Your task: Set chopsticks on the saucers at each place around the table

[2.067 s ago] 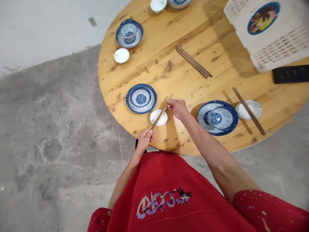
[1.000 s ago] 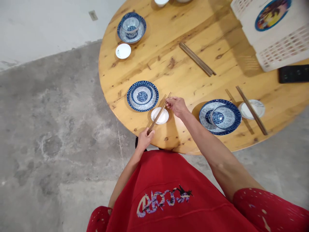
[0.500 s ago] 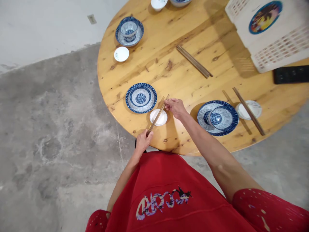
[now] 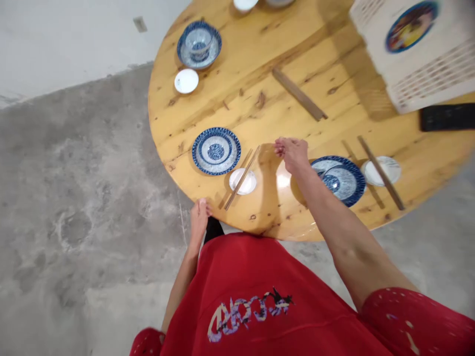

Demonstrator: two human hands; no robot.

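Observation:
A pair of brown chopsticks (image 4: 242, 178) lies slanted across a small white saucer (image 4: 245, 184) near the front edge of the round wooden table (image 4: 260, 64). A blue patterned plate (image 4: 216, 150) sits just left of them. My left hand (image 4: 198, 220) hangs below the table edge, off the chopsticks, holding nothing. My right hand (image 4: 293, 152) hovers over the table to the right of the chopsticks, empty, with its fingers loosely curled, close to a second blue plate (image 4: 339, 178).
Another chopstick pair (image 4: 381, 173) rests on a white saucer (image 4: 384, 170) at right. Loose chopsticks (image 4: 299, 94) lie mid-table. A blue bowl on a plate (image 4: 199, 42) and a white saucer (image 4: 186, 81) sit far left. A white basket (image 4: 415, 49) and a black object (image 4: 447, 116) are at right.
Both hands have let go of the chopsticks, which now rest on the saucer. My left hand dropped below the table edge; my right hand moved right toward the second plate.

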